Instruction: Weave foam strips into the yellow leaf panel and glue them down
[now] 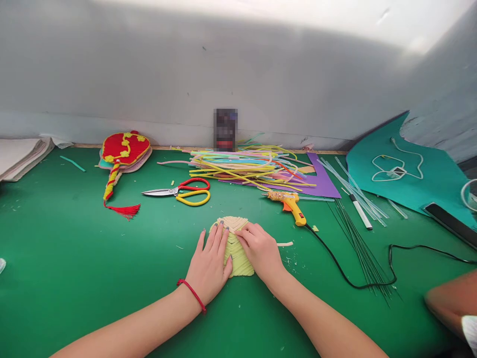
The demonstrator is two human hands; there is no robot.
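A rounded panel [240, 263] lies flat before me, covered in rows of pale green pipe cleaner with cream rows at its top end. My left hand [210, 258] rests flat on its left side, fingers stretched out, a red cord bracelet on the wrist. On the panel's right side, my right hand [261, 248] pinches a cream pipe cleaner [285, 244] against the surface. Its loose end sticks out to the right of the hand; the pinched part is mostly hidden by the fingers.
Behind the panel lie red-and-yellow-handled scissors [179, 191], a yellow glue gun [288, 204] with a black cord, and a pile of pipe cleaners [246, 166]. A red fan [124, 149] lies left. Glue sticks [357, 189], green wires [357, 243] and a marker [360, 211] lie right, near another person's arm [452, 298].
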